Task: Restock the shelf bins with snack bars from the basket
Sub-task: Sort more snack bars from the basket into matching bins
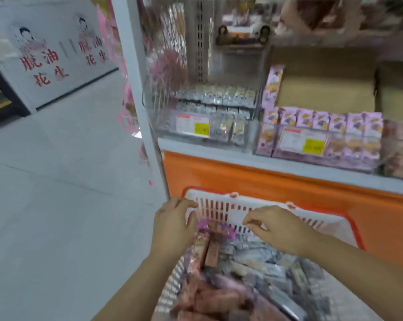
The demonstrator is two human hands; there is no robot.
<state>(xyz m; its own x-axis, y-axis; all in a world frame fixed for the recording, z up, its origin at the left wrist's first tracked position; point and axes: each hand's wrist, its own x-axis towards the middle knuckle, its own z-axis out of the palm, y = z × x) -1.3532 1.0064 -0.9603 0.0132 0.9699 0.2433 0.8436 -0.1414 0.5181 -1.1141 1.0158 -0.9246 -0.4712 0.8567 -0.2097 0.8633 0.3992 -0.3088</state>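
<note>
Nearest me: snack bars (219,295) heaped loose in the basket (260,200), brown and grey wrappers overlapping.

Left hand (174,222) is over the far left corner with fingers curled and thumb just beside a pink packet (215,229). Cannot tell if it grips it. Right hand (279,228) is by the far wall with fingertips drawn together. Too blurred to tell whether they pinch anything.

Risks, my judgement:
- The wrappers look slick, so a lifted bar may drag others over the rim onto the floor (57,181).
- What carries the basket is not visible, so a push toward the orange panel (265,179) might tip it.
- The grey-packet bin (207,128) and purple-packet bin (321,142) sit side by side, so misfiling is easy.

In the way:
- Both bins have clear front walls, so entry is from above.
- A white post (135,89) stands just left of the grey-packet bin.
- Cardboard (323,86) stands behind the purple packets.
</note>
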